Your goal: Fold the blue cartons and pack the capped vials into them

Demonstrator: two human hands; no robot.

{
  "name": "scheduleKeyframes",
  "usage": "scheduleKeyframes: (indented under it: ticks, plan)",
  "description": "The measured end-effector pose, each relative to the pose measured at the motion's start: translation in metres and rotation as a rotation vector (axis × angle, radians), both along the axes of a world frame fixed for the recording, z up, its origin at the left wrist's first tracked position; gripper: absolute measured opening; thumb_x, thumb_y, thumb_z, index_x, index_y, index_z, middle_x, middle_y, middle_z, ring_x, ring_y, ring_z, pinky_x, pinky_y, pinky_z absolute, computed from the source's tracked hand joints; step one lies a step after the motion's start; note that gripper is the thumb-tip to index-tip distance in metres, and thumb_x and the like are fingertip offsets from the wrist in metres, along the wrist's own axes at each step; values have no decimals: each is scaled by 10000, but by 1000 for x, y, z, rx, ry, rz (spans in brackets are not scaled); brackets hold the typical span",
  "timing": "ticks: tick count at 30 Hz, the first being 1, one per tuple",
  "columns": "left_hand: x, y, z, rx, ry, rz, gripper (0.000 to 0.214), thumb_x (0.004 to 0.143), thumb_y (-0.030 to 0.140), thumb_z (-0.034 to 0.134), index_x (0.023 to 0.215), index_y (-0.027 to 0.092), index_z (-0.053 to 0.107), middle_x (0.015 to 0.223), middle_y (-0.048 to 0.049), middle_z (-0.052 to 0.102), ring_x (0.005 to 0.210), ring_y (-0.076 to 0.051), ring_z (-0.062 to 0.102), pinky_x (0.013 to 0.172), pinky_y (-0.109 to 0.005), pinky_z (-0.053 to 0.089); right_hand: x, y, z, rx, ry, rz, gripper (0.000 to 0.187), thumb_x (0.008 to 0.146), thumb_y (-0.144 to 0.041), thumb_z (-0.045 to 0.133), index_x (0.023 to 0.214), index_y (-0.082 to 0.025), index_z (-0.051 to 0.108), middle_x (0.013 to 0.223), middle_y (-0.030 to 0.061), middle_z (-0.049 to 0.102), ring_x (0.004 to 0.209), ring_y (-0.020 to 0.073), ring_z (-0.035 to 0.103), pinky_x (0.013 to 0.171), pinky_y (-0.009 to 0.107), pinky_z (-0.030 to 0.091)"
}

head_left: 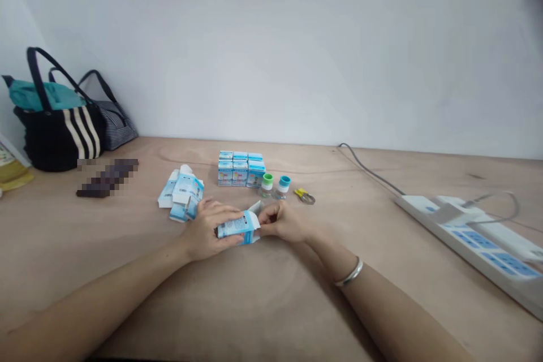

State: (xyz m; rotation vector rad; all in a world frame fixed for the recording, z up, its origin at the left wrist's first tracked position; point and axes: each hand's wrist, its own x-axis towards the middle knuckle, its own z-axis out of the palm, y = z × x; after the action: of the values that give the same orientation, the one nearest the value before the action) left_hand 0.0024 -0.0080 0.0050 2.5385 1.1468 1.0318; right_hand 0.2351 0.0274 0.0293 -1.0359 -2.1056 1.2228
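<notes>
L hand [207, 232] is closed round a small box [237, 227], light blue & white, lying on its side. Thumb is on the near side, fingers over the top, pinning it to the worktop [263, 305] approx. mid-way across, nearer the back edge than the front. R hand [282, 220] is at the box's right end, fingers curled in tight with tips touching the card. Whether they pinch a tuck-in tab or sth small, can't tell. The end flap [255, 207] stands up & open just above those fingers. A bracelet [348, 274] sits on the R wrist.

Judgement: step in hand is work at the open end of the box, w/ L as the clamp & R doing the fine bit. Any move there calls for L to keep the box from sliding & for R to work the thin card w/o creasing it.

Outward:
- Just left of L hand, a loose pile of same-type boxes [182, 192], some flat, some tilted.
- Behind the hands, a neat block of boxes [241, 169], upright & touching each other.
- Right of the block, a green-capped vial [267, 184] & a blue-capped vial [283, 185], side by side, both upright.
- Next right, a small yellow-and-metal item [304, 195], too small to ID.
- Toward the right edge, a white power strip [475, 237], its cable [369, 169] running to the back edge.
- Back-left corner, a black striped bag [59, 124] w/ a grey bag [112, 121] against it.
- In front of the bags, a dark blurred item [106, 178].
</notes>
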Motion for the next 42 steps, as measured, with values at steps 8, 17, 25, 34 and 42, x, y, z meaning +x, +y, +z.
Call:
scheduleKeyframes:
  ticks: [8,17,25,34,42]
  plan:
    - [0,0,-2,26,2,7,368,733,405,678,1087,317,628,1138,-35,667,1057,-260,596,1069,-531,207,41,17,26,136,-90,-96,204,671,-295,676,601,-154,546,544,-53,447,496,69,373,463,203,308]
    - [1,-1,-3,52,3,7,376,757,393,651,1117,296,606,1147,-43,661,1053,-242,595,1079,-521,192,43,14,37,701,-78,-273,104,769,-272,617,746,-178,579,797,31,537,604,111,482,563,261,434]
    - [0,-5,-1,145,-40,-90,352,650,341,717,985,264,644,1049,-26,695,949,-215,635,1083,-496,202,17,16,13,827,53,-378,80,816,-286,585,818,-208,570,887,58,579,758,165,547,637,289,461]
    - [-2,-5,-2,123,-27,-109,351,660,349,699,994,254,649,1060,-54,691,955,-230,639,1050,-498,262,19,17,14,873,-338,-423,17,718,-211,572,733,-202,571,759,41,657,801,215,552,749,334,394]
    - [-1,-5,-2,124,-27,-115,353,679,351,689,1018,268,638,1083,-36,684,972,-220,638,1074,-505,222,38,17,28,881,-444,-533,51,693,-228,558,704,-192,592,724,50,666,754,219,559,728,330,382]
